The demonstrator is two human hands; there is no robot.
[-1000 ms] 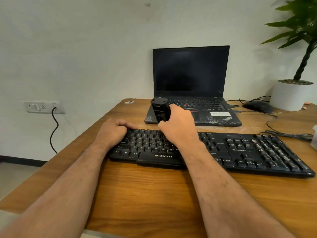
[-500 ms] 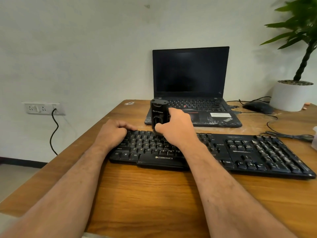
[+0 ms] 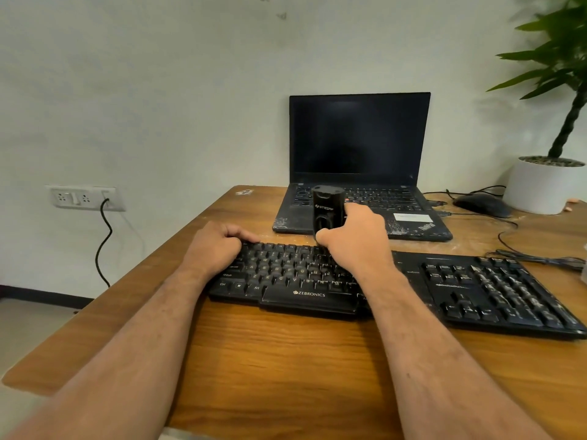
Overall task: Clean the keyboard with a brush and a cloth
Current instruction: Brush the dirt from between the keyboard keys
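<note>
Head view shows our right hand [image 3: 357,241] with its fingers wrapped round a black cylindrical brush tool [image 3: 327,211], held upright over the top row of the keyboard [image 3: 476,290], which lies across the bench [image 3: 270,360] in front of us. Our left hand [image 3: 217,246] rests on the keyboard's left end, fingers curled over the upper keys, pinning it down. We judge this to be the brushing step; no cloth is in sight. To do it well, we should keep the tool upright, work row by row toward the number pad, and keep the left hand bracing the board. Just behind the tool sits an open laptop [image 3: 360,138], close enough for debris to be swept onto it. A mouse [image 3: 482,204], loose cables [image 3: 536,258] and a potted plant [image 3: 544,185] crowd the right.
</note>
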